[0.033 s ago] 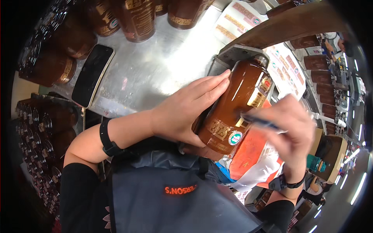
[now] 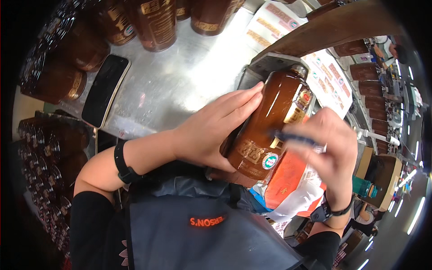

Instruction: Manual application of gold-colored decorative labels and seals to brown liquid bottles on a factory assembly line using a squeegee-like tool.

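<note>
A brown glossy bottle [image 2: 271, 114] with gold lettering and a round green-and-white emblem lies tilted, its neck pointing away from me against a grey metal support [image 2: 276, 60]. My left hand [image 2: 211, 128] grips its left side, fingers stretched along the body and thumb near the base. My right hand [image 2: 326, 146], smeared by motion, is closed on a slim dark tool [image 2: 294, 136]. The tool's tip is over the front of the bottle, beside the gold lettering; its exact kind is blurred, and I cannot tell whether it touches.
A black phone [image 2: 105, 90] lies on the metal table [image 2: 180, 72]. Several brown bottles [image 2: 153, 27] stand along its far left. Printed label sheets [image 2: 330, 81] lie beyond a brown curved bar [image 2: 324, 27]. Orange packaging [image 2: 285, 180] sits beneath my right hand.
My right hand and the dark tool have shifted slightly left over the bottle. The whole view has moved a little; my left hand keeps its grip.
</note>
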Demonstrator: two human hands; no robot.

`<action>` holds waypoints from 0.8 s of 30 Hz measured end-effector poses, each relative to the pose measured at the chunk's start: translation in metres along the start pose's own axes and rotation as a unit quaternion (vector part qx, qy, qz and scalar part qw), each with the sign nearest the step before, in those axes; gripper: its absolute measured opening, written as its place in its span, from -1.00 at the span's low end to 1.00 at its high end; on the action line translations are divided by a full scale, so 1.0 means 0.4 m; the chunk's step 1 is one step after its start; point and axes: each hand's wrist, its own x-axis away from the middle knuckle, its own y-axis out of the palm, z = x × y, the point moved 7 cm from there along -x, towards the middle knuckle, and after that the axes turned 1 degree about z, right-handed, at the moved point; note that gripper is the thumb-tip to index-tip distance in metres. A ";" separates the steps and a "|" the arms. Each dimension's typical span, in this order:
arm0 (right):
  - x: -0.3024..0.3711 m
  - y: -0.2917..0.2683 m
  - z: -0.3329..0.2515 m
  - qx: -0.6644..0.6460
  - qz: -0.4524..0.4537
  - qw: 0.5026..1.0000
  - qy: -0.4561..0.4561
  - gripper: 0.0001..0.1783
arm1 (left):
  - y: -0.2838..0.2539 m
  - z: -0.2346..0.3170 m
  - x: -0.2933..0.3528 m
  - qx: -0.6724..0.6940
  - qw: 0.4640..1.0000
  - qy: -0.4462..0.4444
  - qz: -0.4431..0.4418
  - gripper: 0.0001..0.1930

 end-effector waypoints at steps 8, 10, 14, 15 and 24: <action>0.007 0.012 0.083 -0.135 0.029 0.985 0.106 -0.78 | -0.001 -0.006 -0.006 0.018 1.000 -0.002 -0.011 0.20; 0.001 -0.049 0.092 0.035 0.136 0.990 0.026 -0.77 | -0.002 -0.007 -0.011 0.020 1.000 -0.004 -0.020 0.21; 0.101 0.015 0.089 -0.270 0.122 0.939 0.177 -0.72 | 0.006 -0.022 -0.016 0.043 0.997 -0.037 -0.051 0.22; 0.135 0.027 0.117 -0.342 0.131 0.903 0.222 -0.74 | 0.009 -0.021 -0.021 0.051 0.996 -0.042 -0.052 0.22; 0.283 0.120 0.049 -0.663 0.160 0.683 0.261 -0.64 | 0.008 -0.002 -0.016 0.001 0.992 -0.074 -0.101 0.37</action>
